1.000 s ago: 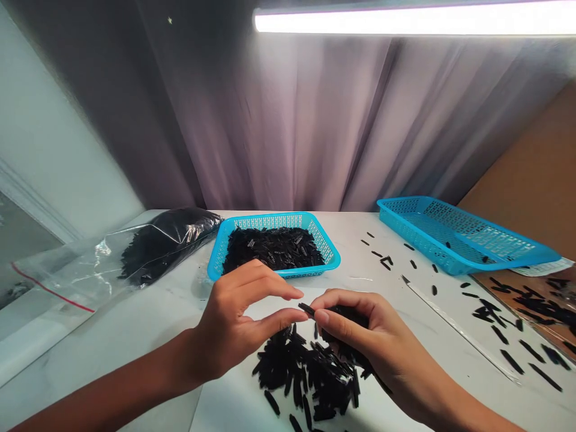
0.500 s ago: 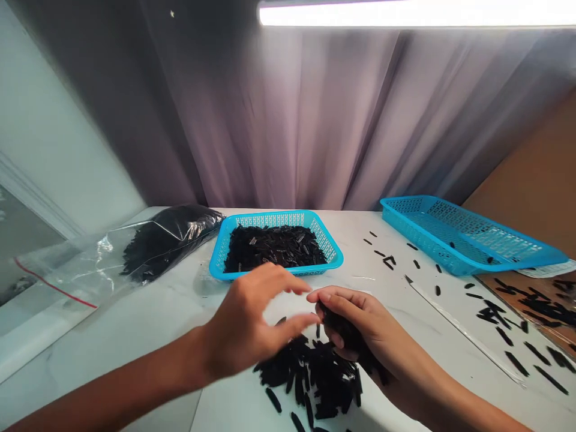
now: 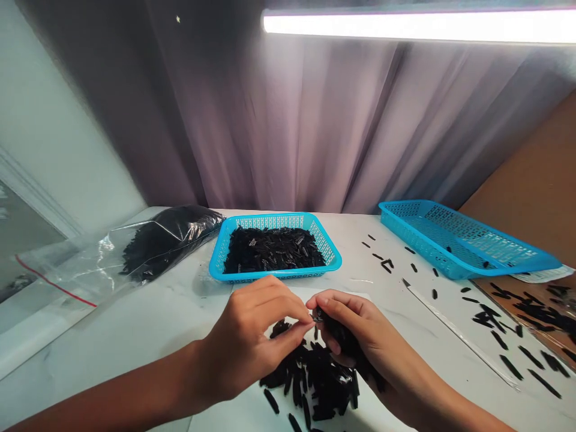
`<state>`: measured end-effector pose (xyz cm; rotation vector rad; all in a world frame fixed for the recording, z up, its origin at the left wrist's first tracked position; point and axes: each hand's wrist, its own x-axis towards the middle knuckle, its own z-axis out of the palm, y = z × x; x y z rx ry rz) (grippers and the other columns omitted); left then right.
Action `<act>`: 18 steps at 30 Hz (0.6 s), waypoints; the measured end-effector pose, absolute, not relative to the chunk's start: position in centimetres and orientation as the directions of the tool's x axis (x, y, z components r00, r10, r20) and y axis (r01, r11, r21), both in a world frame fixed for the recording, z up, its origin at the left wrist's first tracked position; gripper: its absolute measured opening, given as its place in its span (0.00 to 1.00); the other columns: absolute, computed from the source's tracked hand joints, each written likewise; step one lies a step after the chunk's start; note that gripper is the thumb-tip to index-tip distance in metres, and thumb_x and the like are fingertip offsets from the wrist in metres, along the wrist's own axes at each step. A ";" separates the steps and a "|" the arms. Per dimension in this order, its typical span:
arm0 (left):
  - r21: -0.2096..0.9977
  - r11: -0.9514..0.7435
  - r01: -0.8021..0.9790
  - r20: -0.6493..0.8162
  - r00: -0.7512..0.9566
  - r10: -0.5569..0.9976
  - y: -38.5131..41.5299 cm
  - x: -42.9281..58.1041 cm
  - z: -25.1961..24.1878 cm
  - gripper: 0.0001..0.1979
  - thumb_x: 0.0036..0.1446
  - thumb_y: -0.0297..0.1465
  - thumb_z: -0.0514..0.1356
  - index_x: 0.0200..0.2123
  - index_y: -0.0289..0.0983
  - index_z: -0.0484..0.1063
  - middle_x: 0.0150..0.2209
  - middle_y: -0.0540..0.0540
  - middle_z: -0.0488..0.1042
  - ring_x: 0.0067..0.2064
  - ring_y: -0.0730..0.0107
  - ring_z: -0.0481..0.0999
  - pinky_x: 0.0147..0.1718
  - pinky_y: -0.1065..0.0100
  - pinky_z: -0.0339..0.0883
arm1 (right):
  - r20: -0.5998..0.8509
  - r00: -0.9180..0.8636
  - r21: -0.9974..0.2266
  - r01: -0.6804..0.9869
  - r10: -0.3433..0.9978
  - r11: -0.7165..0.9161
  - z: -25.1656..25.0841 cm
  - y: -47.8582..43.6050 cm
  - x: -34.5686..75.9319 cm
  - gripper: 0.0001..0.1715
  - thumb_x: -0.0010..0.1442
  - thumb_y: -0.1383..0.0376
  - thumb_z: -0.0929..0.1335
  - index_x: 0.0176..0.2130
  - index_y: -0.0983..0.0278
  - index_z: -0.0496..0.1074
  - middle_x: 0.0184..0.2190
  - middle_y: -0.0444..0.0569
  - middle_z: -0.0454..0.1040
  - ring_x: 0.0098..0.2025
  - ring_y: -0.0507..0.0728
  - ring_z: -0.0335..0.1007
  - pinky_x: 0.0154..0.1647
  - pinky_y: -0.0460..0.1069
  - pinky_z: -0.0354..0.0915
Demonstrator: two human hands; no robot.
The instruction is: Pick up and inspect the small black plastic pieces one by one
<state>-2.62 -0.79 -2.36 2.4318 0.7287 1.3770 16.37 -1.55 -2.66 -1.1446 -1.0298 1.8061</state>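
My right hand (image 3: 360,327) is closed around a bunch of small, slim black strips (image 3: 344,339), whose exact kind I cannot tell. Thumb and index finger of my left hand (image 3: 265,336) are pinched together right beside my right fingertips. A small shiny bit shows between the two hands, but what the left fingers hold is mostly hidden. Under both hands lies a loose pile of the same black strips (image 3: 333,390) on a white sheet. Just beyond them stands a blue basket (image 3: 215,264) filled with many more strips.
A clear zip bag (image 3: 105,264) with black contents lies at the left. Another blue basket (image 3: 454,270), holding a few strips, sits tilted at the back right. Scattered strips (image 3: 488,317) and a long thin white strip (image 3: 459,333) lie on the right side of the table.
My left hand's thumb and index finger were apart and have closed into a pinch beside the right fingertips. My right hand still grips its bunch of black strips.
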 end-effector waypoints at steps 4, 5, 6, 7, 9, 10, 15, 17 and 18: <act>0.459 -0.825 0.329 0.736 0.379 0.561 -0.4 -2.8 -2.2 0.08 0.56 0.17 0.65 0.34 0.34 0.75 0.30 0.48 0.79 0.32 0.70 0.76 0.34 0.67 0.70 | -0.293 -0.307 -0.918 -0.175 0.905 -0.357 -2.4 -1.3 16.5 0.18 0.61 0.53 0.71 0.33 0.66 0.75 0.25 0.41 0.65 0.22 0.46 0.52 0.20 0.43 0.45; 0.465 -0.817 0.341 0.737 0.362 0.571 -0.3 -2.8 -2.1 0.07 0.56 0.18 0.65 0.34 0.34 0.75 0.30 0.48 0.79 0.32 0.71 0.76 0.34 0.67 0.70 | -0.283 -0.308 -0.923 -0.169 0.908 -0.345 -2.3 -1.3 16.5 0.19 0.60 0.52 0.71 0.31 0.66 0.74 0.24 0.41 0.65 0.22 0.46 0.51 0.20 0.43 0.46; 0.474 -0.807 0.351 0.737 0.344 0.582 -0.3 -2.8 -2.1 0.07 0.55 0.19 0.66 0.34 0.34 0.75 0.30 0.48 0.79 0.32 0.71 0.76 0.33 0.67 0.70 | -0.274 -0.309 -0.929 -0.161 0.911 -0.334 -2.2 -1.3 16.5 0.20 0.60 0.52 0.72 0.29 0.66 0.73 0.23 0.41 0.64 0.21 0.46 0.50 0.20 0.43 0.46; 0.484 -0.799 0.358 0.736 0.328 0.592 -0.2 -2.8 -2.1 0.06 0.55 0.20 0.67 0.34 0.34 0.75 0.30 0.49 0.79 0.32 0.71 0.76 0.33 0.67 0.69 | -0.267 -0.315 -0.933 -0.152 0.911 -0.326 -2.1 -1.3 16.5 0.21 0.60 0.52 0.72 0.27 0.66 0.72 0.22 0.40 0.63 0.21 0.46 0.50 0.20 0.44 0.46; 0.509 -0.779 0.365 0.728 0.300 0.616 -0.2 -2.9 -2.1 0.06 0.54 0.20 0.68 0.34 0.34 0.76 0.30 0.49 0.78 0.32 0.73 0.75 0.32 0.69 0.69 | -0.259 -0.328 -0.939 -0.136 0.908 -0.316 -2.1 -1.3 16.5 0.21 0.60 0.52 0.72 0.26 0.66 0.71 0.22 0.40 0.62 0.22 0.47 0.50 0.20 0.44 0.47; 0.522 -0.769 0.369 0.722 0.289 0.629 -0.2 -2.9 -2.2 0.06 0.54 0.21 0.68 0.34 0.34 0.76 0.30 0.49 0.78 0.31 0.73 0.75 0.32 0.70 0.69 | -0.254 -0.333 -0.941 -0.131 0.908 -0.311 -2.2 -1.3 16.5 0.21 0.60 0.52 0.72 0.27 0.66 0.72 0.22 0.40 0.62 0.22 0.47 0.50 0.21 0.44 0.48; 0.579 -0.720 0.382 0.677 0.267 0.686 -0.3 -2.9 -2.1 0.07 0.51 0.21 0.70 0.33 0.34 0.77 0.29 0.51 0.78 0.30 0.76 0.74 0.32 0.72 0.69 | -0.231 -0.324 -0.962 -0.062 0.918 -0.264 -2.5 -1.3 16.8 0.21 0.60 0.50 0.71 0.32 0.65 0.74 0.23 0.40 0.62 0.23 0.48 0.52 0.22 0.45 0.49; 0.587 -0.718 0.374 0.673 0.267 0.690 -0.4 -2.9 -2.0 0.07 0.51 0.22 0.71 0.33 0.35 0.77 0.29 0.51 0.78 0.30 0.76 0.75 0.32 0.73 0.70 | -0.217 -0.320 -0.971 -0.029 0.922 -0.238 -2.5 -1.4 16.8 0.22 0.60 0.49 0.71 0.32 0.65 0.74 0.23 0.40 0.62 0.23 0.48 0.52 0.22 0.45 0.49; 0.583 -0.722 0.372 0.678 0.268 0.685 -0.4 -3.0 -1.9 0.07 0.51 0.22 0.71 0.33 0.35 0.77 0.28 0.51 0.78 0.29 0.76 0.75 0.31 0.73 0.70 | -0.206 -0.322 -0.974 -0.020 0.924 -0.224 -2.5 -1.4 16.8 0.22 0.60 0.48 0.71 0.33 0.65 0.75 0.23 0.40 0.62 0.23 0.48 0.52 0.22 0.46 0.49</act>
